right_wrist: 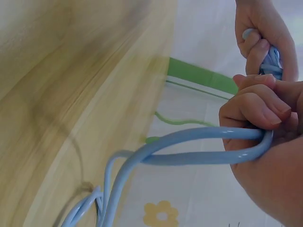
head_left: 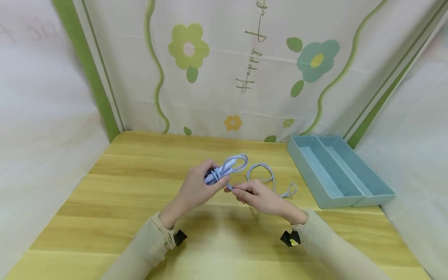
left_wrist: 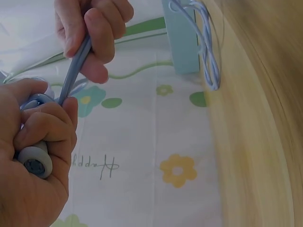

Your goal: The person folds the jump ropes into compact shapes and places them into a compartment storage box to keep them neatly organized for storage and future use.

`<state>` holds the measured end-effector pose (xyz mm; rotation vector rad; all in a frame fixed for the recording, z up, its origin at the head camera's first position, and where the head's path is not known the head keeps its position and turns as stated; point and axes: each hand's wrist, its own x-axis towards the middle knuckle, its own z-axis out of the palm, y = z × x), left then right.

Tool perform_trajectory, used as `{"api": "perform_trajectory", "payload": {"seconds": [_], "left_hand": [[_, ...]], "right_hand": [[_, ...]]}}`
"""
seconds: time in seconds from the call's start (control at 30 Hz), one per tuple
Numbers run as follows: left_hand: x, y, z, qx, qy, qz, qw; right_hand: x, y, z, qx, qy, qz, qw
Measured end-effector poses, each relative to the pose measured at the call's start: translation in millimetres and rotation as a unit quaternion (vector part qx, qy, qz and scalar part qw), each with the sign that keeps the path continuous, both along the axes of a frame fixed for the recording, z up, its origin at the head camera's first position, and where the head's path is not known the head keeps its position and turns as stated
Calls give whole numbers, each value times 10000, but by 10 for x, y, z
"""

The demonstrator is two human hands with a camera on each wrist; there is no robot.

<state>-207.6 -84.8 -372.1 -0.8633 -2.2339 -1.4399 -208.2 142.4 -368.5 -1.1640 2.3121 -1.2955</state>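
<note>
My left hand grips the bundled handles of a light blue jump rope, several turns of cord wrapped around them. A loop of cord stands out past the far end of the handles. In the left wrist view, one round handle end pokes out of the curled fingers. My right hand, close by on the right, pinches the doubled cord, which runs straight between the hands. From the right hand a slack length of cord hangs down in loops, as the right wrist view shows.
A pale blue tray with two long compartments stands at the right of the wooden table. Behind the table hangs a flowered curtain, with pale fabric at both sides.
</note>
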Motion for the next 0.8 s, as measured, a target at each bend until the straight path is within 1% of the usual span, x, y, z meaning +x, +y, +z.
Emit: {"api": "perform_trajectory", "payload": {"seconds": [0.13, 0.27, 0.3, 0.4, 0.53, 0.57, 0.67, 0.73, 0.8], "left_hand": [[8, 0, 0, -112, 68, 62, 9999], [9, -9, 8, -156, 157, 96, 9997], [9, -13, 12, -177, 172, 105, 9996], [3, -38, 14, -254, 163, 107, 9995], [-16, -64, 7, -497, 216, 101, 9985], [-21, -69, 5, -589, 233, 100, 9979], [-30, -77, -1, -910, 253, 71, 9955], [-31, -78, -7, -1126, 144, 2, 9935], [-34, -69, -23, -1366, 21, -73, 9906]], "right_hand": [[48, 52, 4, 169, -10, -102, 9998], [87, 67, 16, 179, -42, -105, 9998], [93, 70, 18, 192, 23, -139, 9997], [105, 76, 30, 140, 498, -355, 9980], [101, 80, 66, 243, 1247, -731, 9892], [97, 80, 75, 284, 1343, -784, 9874], [96, 81, 105, 480, 1443, -919, 9841], [105, 77, 116, 561, 1540, -980, 9816], [119, 62, 117, 680, 1780, -996, 9766]]}}
